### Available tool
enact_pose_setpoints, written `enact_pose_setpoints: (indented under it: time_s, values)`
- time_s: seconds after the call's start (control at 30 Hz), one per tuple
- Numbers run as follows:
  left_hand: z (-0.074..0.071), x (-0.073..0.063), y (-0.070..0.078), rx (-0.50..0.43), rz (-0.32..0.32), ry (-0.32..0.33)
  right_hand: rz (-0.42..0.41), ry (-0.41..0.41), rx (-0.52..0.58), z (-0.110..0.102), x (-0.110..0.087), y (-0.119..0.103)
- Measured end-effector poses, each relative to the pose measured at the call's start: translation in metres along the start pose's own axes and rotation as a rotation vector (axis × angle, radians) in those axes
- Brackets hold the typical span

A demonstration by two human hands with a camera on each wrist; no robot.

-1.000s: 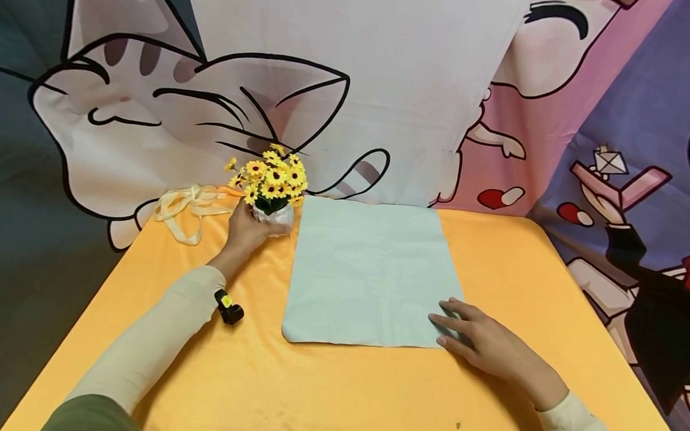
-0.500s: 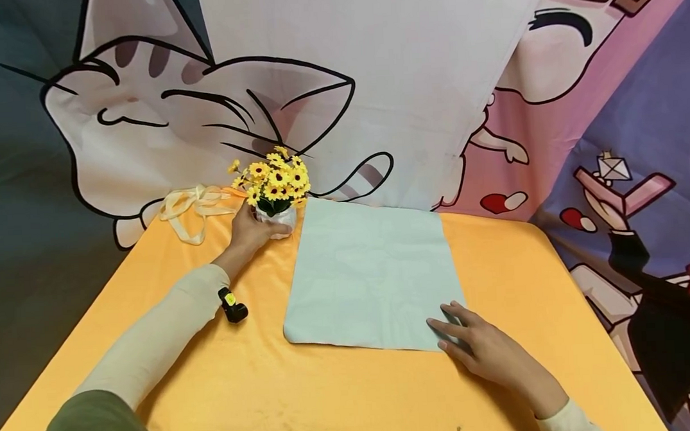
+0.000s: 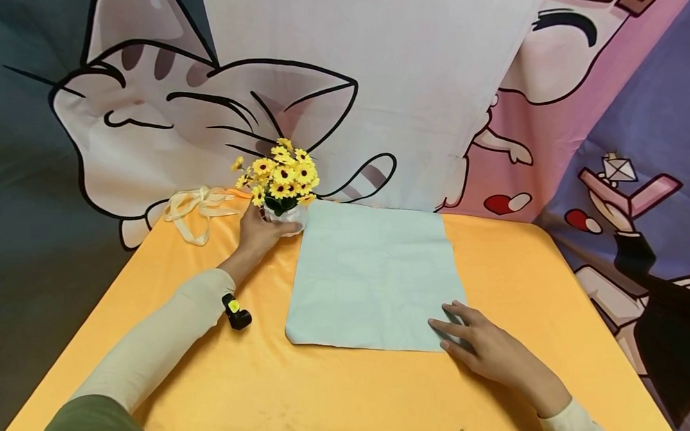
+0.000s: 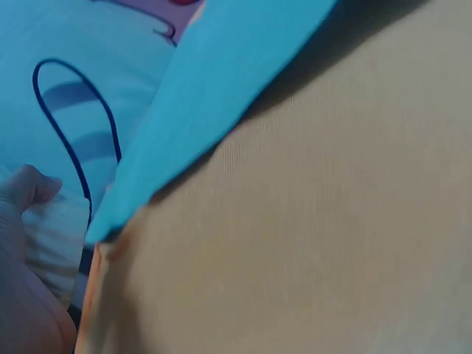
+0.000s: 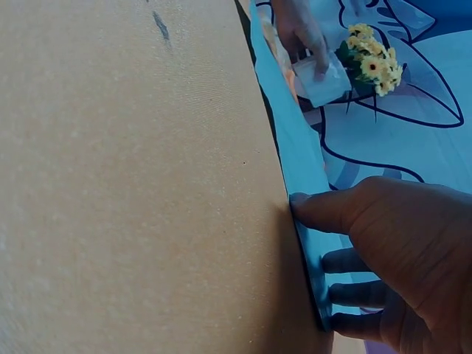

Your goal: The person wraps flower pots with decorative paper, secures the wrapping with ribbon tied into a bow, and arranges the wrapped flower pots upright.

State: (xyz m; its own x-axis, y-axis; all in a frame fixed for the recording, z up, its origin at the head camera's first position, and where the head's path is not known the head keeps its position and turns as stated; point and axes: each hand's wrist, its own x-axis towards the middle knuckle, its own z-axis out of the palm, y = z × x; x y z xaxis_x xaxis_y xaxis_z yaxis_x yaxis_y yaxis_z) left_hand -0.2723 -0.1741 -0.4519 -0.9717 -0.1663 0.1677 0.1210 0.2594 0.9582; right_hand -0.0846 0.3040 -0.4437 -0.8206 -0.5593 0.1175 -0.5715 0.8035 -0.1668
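At the far left of the table, my left hand (image 3: 258, 235) grips a small white pot (image 3: 292, 219) of yellow artificial-looking flowers (image 3: 282, 174). The pot is upright, close to the far left corner of a pale blue square mat (image 3: 376, 272). The left wrist view catches only part of the hand (image 4: 29, 251) and the pot's side (image 4: 57, 236); the flowers are outside it. My right hand (image 3: 492, 350) rests with spread fingers on the mat's near right corner. In the right wrist view, its thumb (image 5: 321, 212) touches the mat's near edge.
A cream ribbon (image 3: 197, 206) lies loosely at the table's far left. Yellow-orange cloth (image 3: 330, 402) covers the table. Cartoon-printed curtains (image 3: 409, 97) hang right behind the back edge. A black wrist camera (image 3: 236, 312) sticks out below the left sleeve.
My left hand has brought the flower pot slightly up and to the right, toward the mat's corner. My right hand has stayed on the mat. The head view has shifted a little.
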Motion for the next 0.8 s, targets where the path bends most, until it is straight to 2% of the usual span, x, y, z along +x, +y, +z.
enact_pose_setpoints:
  time_s: [0.13, 0.37, 0.53, 0.7, 0.8]
  values:
    - [0.013, -0.004, 0.013, -0.018, 0.02, -0.052, -0.004, 0.005, 0.0, 0.0, 0.0, -0.001]
    - [0.045, -0.014, 0.032, 0.033, 0.007, -0.145, 0.01, -0.016, 0.019, -0.001, 0.0, -0.001]
    - [0.067, -0.025, 0.041, 0.059, 0.007, -0.245, 0.0, -0.011, 0.011, 0.0, 0.0, 0.0]
    - [0.088, -0.034, 0.051, 0.142, 0.001, -0.354, 0.001, -0.013, 0.011, 0.001, 0.0, 0.0]
    - [0.101, -0.036, 0.057, 0.193, 0.016, -0.393, 0.011, -0.023, 0.018, 0.001, 0.0, 0.0]
